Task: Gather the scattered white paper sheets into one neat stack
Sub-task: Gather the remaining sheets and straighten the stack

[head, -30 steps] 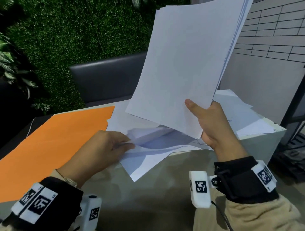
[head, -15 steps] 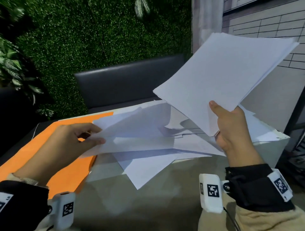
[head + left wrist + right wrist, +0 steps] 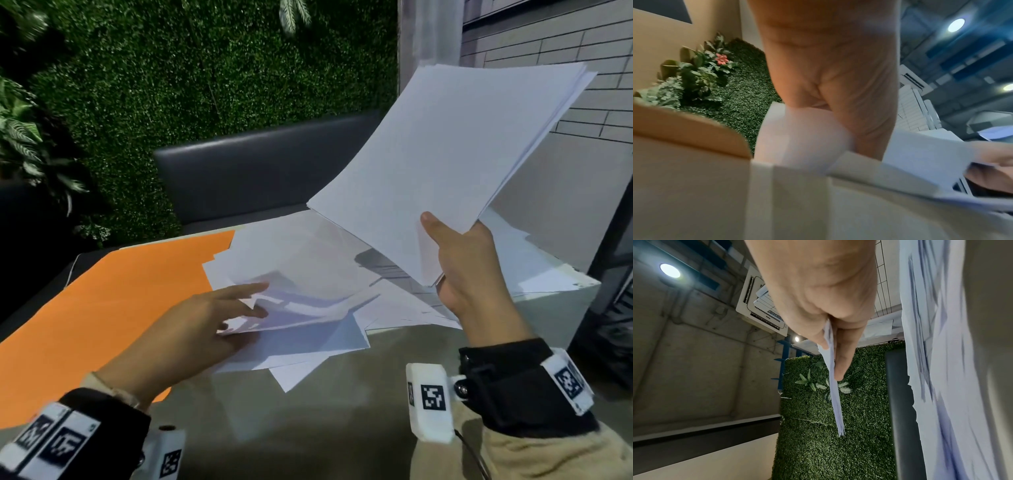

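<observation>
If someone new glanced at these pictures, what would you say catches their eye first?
Most striking is the sheaf of white paper raised high at the right, pinched at its lower corner by the right hand. Beneath it, loose white sheets sprawl over the table, where the left hand pinches a few. A bright orange sheet covers the table's left side.

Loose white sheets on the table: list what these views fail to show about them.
- Count of the loose sheets: they overlap, and the held stack covers those behind it in the head view.
- Left hand fingers' contact with the sheets: paper hides the fingertips in the head view; the left wrist view is blurred.
- Held stack's sheet count: edges too fine in the right wrist view.
- Sheets' far right side: behind the right hand.
</observation>
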`<state>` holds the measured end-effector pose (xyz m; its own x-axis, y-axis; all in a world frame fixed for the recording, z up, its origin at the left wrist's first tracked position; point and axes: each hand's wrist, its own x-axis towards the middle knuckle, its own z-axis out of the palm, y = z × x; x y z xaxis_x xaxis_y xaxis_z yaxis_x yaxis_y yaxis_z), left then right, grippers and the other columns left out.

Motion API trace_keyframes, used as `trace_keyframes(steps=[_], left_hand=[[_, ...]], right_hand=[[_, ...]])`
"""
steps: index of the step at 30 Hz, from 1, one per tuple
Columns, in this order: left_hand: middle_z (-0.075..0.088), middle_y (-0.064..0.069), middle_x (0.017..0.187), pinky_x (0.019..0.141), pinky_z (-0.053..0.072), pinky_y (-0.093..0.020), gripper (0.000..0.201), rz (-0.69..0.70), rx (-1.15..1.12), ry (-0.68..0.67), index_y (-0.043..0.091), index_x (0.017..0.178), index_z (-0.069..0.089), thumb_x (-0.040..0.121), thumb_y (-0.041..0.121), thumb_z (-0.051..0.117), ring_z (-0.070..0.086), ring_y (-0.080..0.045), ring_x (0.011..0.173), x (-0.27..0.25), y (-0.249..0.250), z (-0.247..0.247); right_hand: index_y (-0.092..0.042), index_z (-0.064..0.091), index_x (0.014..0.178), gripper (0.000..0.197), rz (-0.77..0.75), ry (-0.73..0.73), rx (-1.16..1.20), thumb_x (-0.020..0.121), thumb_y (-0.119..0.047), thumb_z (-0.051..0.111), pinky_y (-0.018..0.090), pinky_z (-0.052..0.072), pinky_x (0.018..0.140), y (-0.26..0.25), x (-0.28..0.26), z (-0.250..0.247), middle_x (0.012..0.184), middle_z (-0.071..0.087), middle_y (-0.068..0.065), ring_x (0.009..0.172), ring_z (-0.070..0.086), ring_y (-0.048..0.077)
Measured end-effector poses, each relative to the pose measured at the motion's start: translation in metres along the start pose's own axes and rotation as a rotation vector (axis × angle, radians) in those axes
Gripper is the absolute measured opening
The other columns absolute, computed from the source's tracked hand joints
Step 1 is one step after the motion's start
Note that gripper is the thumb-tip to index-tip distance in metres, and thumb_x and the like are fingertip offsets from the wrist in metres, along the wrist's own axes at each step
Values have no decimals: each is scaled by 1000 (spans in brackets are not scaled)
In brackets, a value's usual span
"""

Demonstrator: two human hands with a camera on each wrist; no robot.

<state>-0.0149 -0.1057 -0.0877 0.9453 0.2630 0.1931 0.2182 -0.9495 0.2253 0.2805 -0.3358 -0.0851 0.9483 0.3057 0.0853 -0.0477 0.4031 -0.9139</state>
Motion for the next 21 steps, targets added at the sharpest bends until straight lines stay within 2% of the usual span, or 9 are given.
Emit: trace_keyframes(steps=[3, 6, 8, 10, 13, 15, 17, 19, 21], left_hand=[[24, 39, 171, 78, 61, -28, 48, 40, 115, 19, 50, 120, 77, 85, 17, 85, 57, -3, 142, 6, 3, 8], [14, 28, 178, 66, 62, -33, 49, 13, 137, 64, 51, 113, 78, 79, 20, 92, 52, -7, 146, 11, 8, 5], [12, 27, 180, 70, 64, -36, 41, 9, 172, 68, 50, 112, 80, 81, 25, 92, 52, -12, 148, 14, 8, 3], [29, 19, 177, 80, 64, -38, 32, 73, 199, 42, 39, 112, 83, 86, 20, 85, 58, -22, 145, 19, 12, 4], [75, 7, 139, 105, 57, -51, 46, 139, 294, -12, 31, 122, 82, 85, 10, 66, 74, -27, 122, 28, 18, 14], [82, 7, 124, 119, 46, -49, 53, 85, 289, 37, 34, 129, 81, 89, 5, 61, 76, -25, 115, 31, 16, 14], [85, 6, 119, 100, 55, -28, 51, 29, 219, 184, 31, 122, 85, 86, 4, 60, 80, -24, 106, 29, 15, 5], [87, 1, 107, 72, 48, -9, 48, -28, 172, 287, 28, 115, 88, 84, -1, 66, 79, -23, 91, 26, 14, -12], [86, -10, 93, 62, 41, -7, 53, -110, 112, 360, 29, 113, 88, 84, -14, 76, 74, -26, 77, 22, 5, -32]], right_hand=[[-22, 70, 132, 34, 3, -6, -9, 98, -25, 76, 52, 58, 103, 1, 0, 0, 120, 78, -6, 112, 72, 25], [-22, 69, 132, 35, -1, -9, -16, 98, -26, 75, 52, 58, 103, 1, 0, -1, 121, 77, -6, 112, 72, 25], [-22, 69, 133, 35, -3, -3, -20, 98, -27, 75, 52, 58, 103, 0, 0, -1, 121, 77, -6, 113, 71, 25], [-22, 69, 133, 35, -2, -5, -23, 98, -27, 75, 52, 58, 103, 0, -1, -1, 121, 77, -6, 113, 71, 25], [-22, 68, 133, 35, 7, -18, -38, 99, -27, 74, 53, 58, 103, -1, -3, 0, 121, 76, -5, 112, 70, 25], [-22, 68, 133, 35, 2, -25, -39, 99, -28, 74, 53, 57, 103, -1, -3, 0, 121, 76, -6, 112, 70, 25], [-24, 67, 133, 36, -8, -18, -51, 99, -31, 74, 54, 56, 104, -1, -3, 0, 122, 75, -6, 113, 69, 26], [-25, 66, 134, 37, -18, -9, -63, 98, -33, 74, 53, 56, 104, -1, -2, -1, 122, 74, -7, 114, 68, 26], [-23, 68, 132, 35, -14, -3, -45, 98, -29, 75, 50, 58, 102, -2, -1, -2, 119, 76, -7, 111, 71, 23]])
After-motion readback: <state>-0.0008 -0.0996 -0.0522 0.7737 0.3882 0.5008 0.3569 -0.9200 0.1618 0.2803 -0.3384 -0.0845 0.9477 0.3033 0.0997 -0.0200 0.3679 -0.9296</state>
